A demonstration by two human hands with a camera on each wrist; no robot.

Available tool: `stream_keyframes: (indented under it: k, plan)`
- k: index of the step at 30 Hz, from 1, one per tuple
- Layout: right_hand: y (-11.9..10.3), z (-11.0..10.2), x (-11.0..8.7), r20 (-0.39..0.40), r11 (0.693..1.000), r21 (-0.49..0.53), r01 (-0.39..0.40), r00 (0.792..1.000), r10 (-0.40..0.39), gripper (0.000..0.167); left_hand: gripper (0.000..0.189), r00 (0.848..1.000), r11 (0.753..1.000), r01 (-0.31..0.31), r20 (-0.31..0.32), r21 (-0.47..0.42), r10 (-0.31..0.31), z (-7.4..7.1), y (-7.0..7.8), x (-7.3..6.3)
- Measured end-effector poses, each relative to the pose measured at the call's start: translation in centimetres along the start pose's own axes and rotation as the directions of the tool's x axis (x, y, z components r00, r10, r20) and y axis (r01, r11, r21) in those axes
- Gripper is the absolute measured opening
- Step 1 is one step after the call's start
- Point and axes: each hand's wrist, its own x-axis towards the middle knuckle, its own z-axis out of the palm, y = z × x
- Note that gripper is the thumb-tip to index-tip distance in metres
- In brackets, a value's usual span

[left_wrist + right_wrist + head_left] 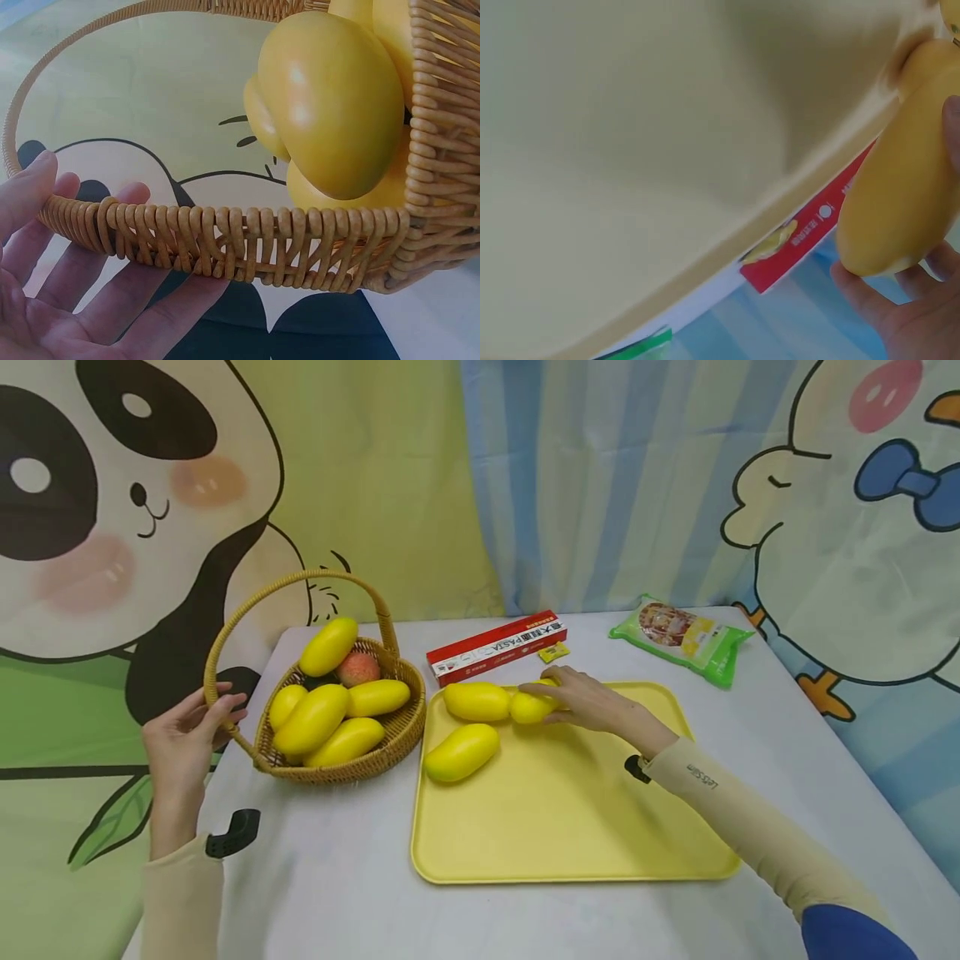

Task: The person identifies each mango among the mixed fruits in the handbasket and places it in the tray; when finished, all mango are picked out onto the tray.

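Note:
My left hand [183, 727] holds the arched handle [300, 578] of a wicker basket [414, 727] at its left side, with the thumb and fingers on either side of the weave in the left wrist view. Several yellow mangoes [311, 720] and a reddish peach [358, 669] fill the basket. Over the back of a yellow tray [585, 810], my right hand [588, 700] grips a mango [528, 707] between thumb and fingers. Left of it on the tray are a second mango [476, 702] and, nearer the front, a third mango [461, 752].
Behind the tray lie a red-and-white pasta box [495, 648] and a small yellow packet [553, 652]. A green food bag [682, 639] rests at the back right of the white-covered table [322, 877]. Printed curtains [637, 485] hang directly behind the table.

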Motion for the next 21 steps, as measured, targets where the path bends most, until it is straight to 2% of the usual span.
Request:
stream_keyframes:
  k: [11,15,21]
  plan:
    - [-0.5,2.1,0.2,-0.02,0.998,0.033,0.061,0.998,-0.06,0.062,0.034,1.0,1.0,0.019,-0.009,0.021,-0.019,-0.1,0.1,0.0]
    - [-0.6,2.9,0.2,0.003,0.998,0.04,0.047,0.999,-0.047,0.061,0.032,0.999,0.999,0.025,-0.024,0.021,-0.025,-0.4,-0.1,0.0]
    - [-0.4,3.1,-0.1,0.03,0.999,0.039,0.008,0.999,-0.009,0.062,0.034,1.0,1.0,0.012,-0.007,0.009,-0.012,0.0,-0.1,0.2]
